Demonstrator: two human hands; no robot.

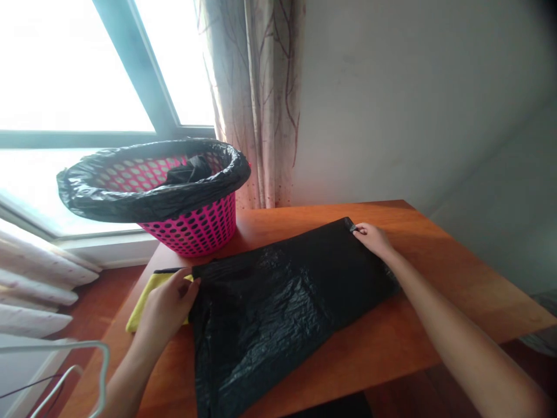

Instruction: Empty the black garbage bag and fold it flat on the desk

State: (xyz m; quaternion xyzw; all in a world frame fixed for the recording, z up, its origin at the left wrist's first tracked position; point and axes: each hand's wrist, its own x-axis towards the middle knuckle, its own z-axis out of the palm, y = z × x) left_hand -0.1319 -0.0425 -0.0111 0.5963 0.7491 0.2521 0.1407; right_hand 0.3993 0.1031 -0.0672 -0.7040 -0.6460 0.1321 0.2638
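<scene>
A black plastic bag [278, 307] lies spread out across the wooden table, its surface wrinkled and shiny. My left hand [170, 299] pinches the bag's upper left corner. At the far right corner, the fingers of my right hand [372, 238] are closed on the bag's edge. A folded yellow cloth [143, 302] with a dark edge rests beneath and beside my left hand, partly covered by it. Behind the bag stands a pink perforated basket [204, 226], its rim wrapped in black plastic [130, 203], with some dark material inside.
The wooden table [452, 278] reaches to the wall at the back right. A window and a patterned curtain [265, 104] are behind the basket. White cables or a white frame [104, 360] show at the lower left, near my left forearm.
</scene>
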